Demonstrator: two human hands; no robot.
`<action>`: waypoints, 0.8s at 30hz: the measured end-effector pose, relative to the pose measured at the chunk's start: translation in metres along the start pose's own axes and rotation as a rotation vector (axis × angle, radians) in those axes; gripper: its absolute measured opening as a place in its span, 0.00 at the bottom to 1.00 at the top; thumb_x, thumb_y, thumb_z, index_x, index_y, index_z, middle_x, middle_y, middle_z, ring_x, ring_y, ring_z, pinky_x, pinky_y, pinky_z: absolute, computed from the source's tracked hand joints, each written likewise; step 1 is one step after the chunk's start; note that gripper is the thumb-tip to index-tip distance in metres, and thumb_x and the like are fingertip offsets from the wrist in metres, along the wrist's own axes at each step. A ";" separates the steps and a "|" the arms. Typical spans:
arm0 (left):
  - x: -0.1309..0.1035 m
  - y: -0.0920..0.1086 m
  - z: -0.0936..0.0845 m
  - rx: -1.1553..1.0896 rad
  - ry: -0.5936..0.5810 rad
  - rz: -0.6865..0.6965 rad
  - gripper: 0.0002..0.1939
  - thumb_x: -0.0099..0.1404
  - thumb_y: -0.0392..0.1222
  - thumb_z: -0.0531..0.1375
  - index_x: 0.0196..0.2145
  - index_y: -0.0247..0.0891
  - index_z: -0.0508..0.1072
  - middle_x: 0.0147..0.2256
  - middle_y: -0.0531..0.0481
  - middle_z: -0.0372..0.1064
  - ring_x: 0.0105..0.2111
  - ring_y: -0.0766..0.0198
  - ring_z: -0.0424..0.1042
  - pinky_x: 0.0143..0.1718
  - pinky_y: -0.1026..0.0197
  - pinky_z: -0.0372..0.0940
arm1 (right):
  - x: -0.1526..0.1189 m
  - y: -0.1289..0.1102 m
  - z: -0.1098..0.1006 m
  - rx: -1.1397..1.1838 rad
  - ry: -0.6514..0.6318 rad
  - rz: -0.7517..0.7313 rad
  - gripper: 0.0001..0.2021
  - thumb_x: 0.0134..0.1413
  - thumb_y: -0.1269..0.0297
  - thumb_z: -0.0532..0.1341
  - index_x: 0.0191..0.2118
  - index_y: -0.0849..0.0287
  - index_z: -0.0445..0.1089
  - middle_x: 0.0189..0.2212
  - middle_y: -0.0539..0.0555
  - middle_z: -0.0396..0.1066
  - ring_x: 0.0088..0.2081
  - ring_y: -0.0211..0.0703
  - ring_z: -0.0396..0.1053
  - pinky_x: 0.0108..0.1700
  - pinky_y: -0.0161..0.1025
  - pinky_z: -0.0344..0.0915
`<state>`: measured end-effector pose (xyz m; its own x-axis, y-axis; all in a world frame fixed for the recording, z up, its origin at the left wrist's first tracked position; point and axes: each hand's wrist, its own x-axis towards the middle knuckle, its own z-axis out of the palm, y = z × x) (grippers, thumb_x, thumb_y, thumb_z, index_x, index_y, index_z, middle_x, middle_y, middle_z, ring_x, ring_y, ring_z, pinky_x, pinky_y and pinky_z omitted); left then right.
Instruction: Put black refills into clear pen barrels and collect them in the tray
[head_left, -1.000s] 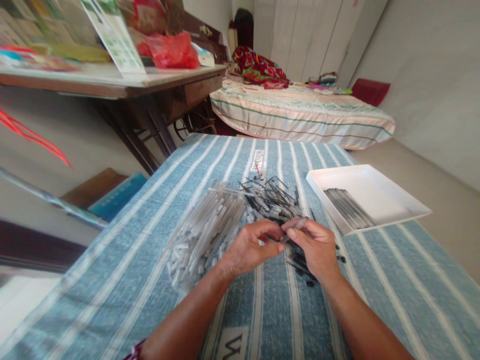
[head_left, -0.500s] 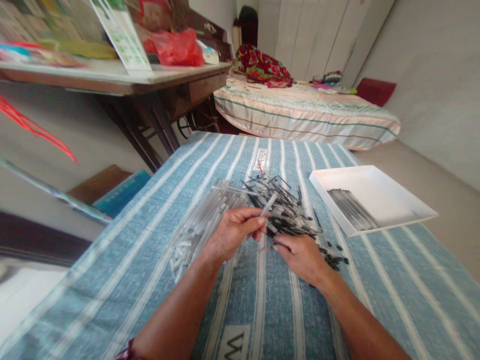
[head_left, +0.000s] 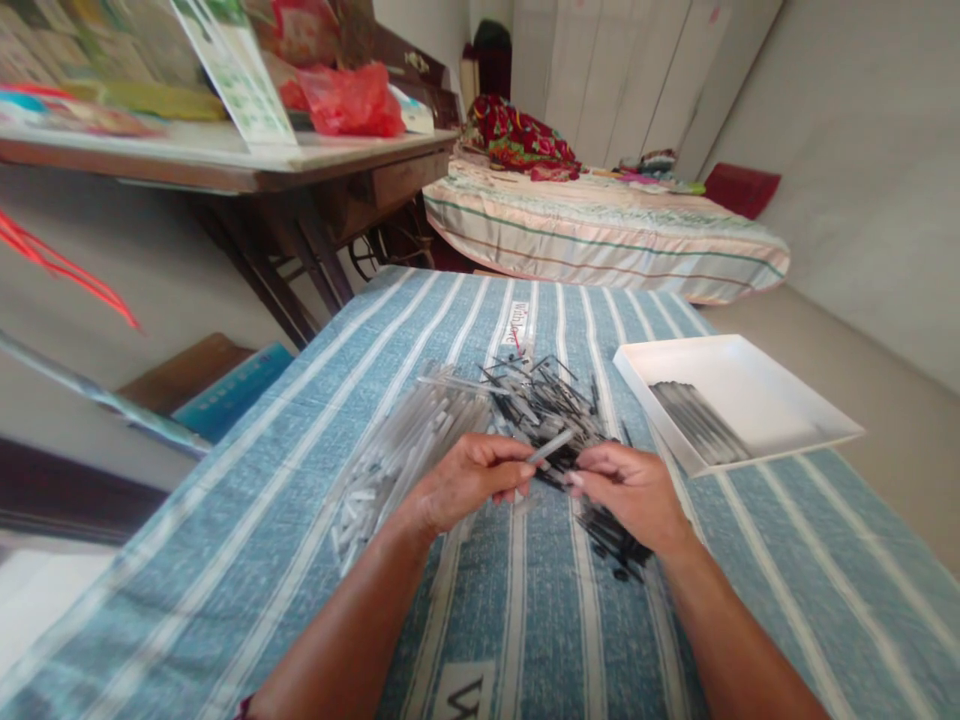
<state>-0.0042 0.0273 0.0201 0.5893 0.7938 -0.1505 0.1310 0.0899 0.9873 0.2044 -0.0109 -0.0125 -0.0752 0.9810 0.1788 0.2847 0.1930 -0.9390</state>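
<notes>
My left hand (head_left: 480, 478) is closed in a pinch on a clear plastic pen barrel (head_left: 553, 446), which slants up to the right. My right hand (head_left: 630, 490) is beside the barrel's far end, its thumb and fingers drawn together; whatever they hold is too small or hidden to make out. Under and behind both hands lies a loose pile of black pen parts (head_left: 551, 385), thin refills and small caps among them. Left of that pile, many clear pen barrels (head_left: 409, 450) lie heaped in a rough bundle.
A white shallow box (head_left: 780, 400) at the right holds a row of dark-filled pens (head_left: 697, 422). Everything rests on a blue striped tablecloth (head_left: 285, 560). A sewing-machine table (head_left: 330, 165) stands at the back left, a bed (head_left: 600, 225) behind.
My right hand has lifted from the pile's near side and come up toward the barrel's end. The barrel in my left hand has tipped further right and lower. The view has shifted slightly.
</notes>
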 end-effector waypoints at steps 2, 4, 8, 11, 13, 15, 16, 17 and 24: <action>0.000 -0.001 -0.001 0.029 -0.050 -0.014 0.12 0.57 0.42 0.60 0.36 0.34 0.78 0.19 0.54 0.64 0.19 0.72 0.58 0.19 0.70 0.54 | 0.000 -0.002 -0.007 0.029 0.071 0.003 0.07 0.47 0.62 0.64 0.30 0.60 0.69 0.22 0.52 0.75 0.24 0.41 0.73 0.26 0.34 0.68; 0.000 -0.002 -0.001 0.043 -0.089 -0.014 0.12 0.57 0.42 0.60 0.36 0.34 0.78 0.19 0.55 0.63 0.19 0.72 0.57 0.19 0.70 0.53 | 0.000 -0.005 -0.012 -0.010 0.110 -0.028 0.07 0.47 0.61 0.64 0.30 0.60 0.70 0.23 0.53 0.76 0.26 0.42 0.74 0.28 0.34 0.69; 0.000 -0.001 0.001 0.052 -0.107 -0.010 0.11 0.56 0.42 0.60 0.35 0.34 0.78 0.19 0.54 0.63 0.20 0.71 0.57 0.19 0.70 0.53 | -0.001 -0.007 -0.017 -0.119 0.115 -0.110 0.05 0.47 0.64 0.64 0.31 0.59 0.71 0.25 0.53 0.76 0.27 0.42 0.74 0.30 0.34 0.69; 0.000 0.001 0.002 0.075 -0.109 -0.021 0.10 0.56 0.41 0.60 0.33 0.34 0.78 0.19 0.55 0.63 0.20 0.71 0.57 0.20 0.70 0.52 | -0.001 -0.007 -0.018 -0.193 0.109 -0.168 0.03 0.47 0.66 0.63 0.30 0.59 0.72 0.25 0.52 0.76 0.27 0.41 0.74 0.29 0.33 0.69; 0.000 0.002 0.002 0.084 -0.112 -0.022 0.10 0.56 0.41 0.60 0.32 0.34 0.78 0.19 0.55 0.63 0.20 0.71 0.57 0.20 0.70 0.52 | -0.001 -0.006 -0.019 -0.225 0.105 -0.199 0.03 0.48 0.66 0.63 0.31 0.58 0.72 0.26 0.52 0.76 0.28 0.40 0.74 0.30 0.33 0.69; 0.001 0.001 0.001 0.090 -0.125 -0.016 0.10 0.56 0.41 0.60 0.32 0.34 0.78 0.19 0.55 0.63 0.21 0.71 0.58 0.20 0.70 0.53 | -0.001 -0.006 -0.020 -0.260 0.100 -0.226 0.03 0.48 0.66 0.63 0.31 0.58 0.72 0.26 0.52 0.76 0.28 0.40 0.74 0.31 0.33 0.69; 0.001 0.001 0.001 0.092 -0.133 -0.011 0.11 0.56 0.42 0.60 0.33 0.34 0.78 0.19 0.54 0.63 0.21 0.71 0.58 0.21 0.70 0.53 | -0.001 -0.006 -0.021 -0.280 0.096 -0.240 0.03 0.48 0.66 0.63 0.31 0.58 0.72 0.26 0.51 0.76 0.28 0.40 0.73 0.30 0.33 0.69; 0.001 0.000 0.000 0.095 -0.141 -0.008 0.11 0.57 0.42 0.60 0.33 0.33 0.78 0.19 0.54 0.64 0.21 0.70 0.58 0.21 0.70 0.54 | -0.001 -0.007 -0.022 -0.302 0.090 -0.254 0.03 0.49 0.66 0.62 0.31 0.58 0.72 0.26 0.51 0.76 0.28 0.40 0.73 0.30 0.33 0.68; 0.001 -0.003 -0.002 0.136 -0.159 -0.024 0.11 0.56 0.44 0.60 0.31 0.34 0.78 0.19 0.55 0.64 0.20 0.70 0.58 0.20 0.69 0.53 | -0.001 -0.015 -0.023 -0.515 -0.014 -0.366 0.06 0.53 0.68 0.58 0.29 0.56 0.73 0.24 0.50 0.73 0.25 0.38 0.70 0.29 0.32 0.64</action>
<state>-0.0056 0.0292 0.0168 0.7020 0.6862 -0.1908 0.2467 0.0171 0.9689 0.2221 -0.0149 0.0082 -0.2663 0.8498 0.4550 0.6611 0.5045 -0.5553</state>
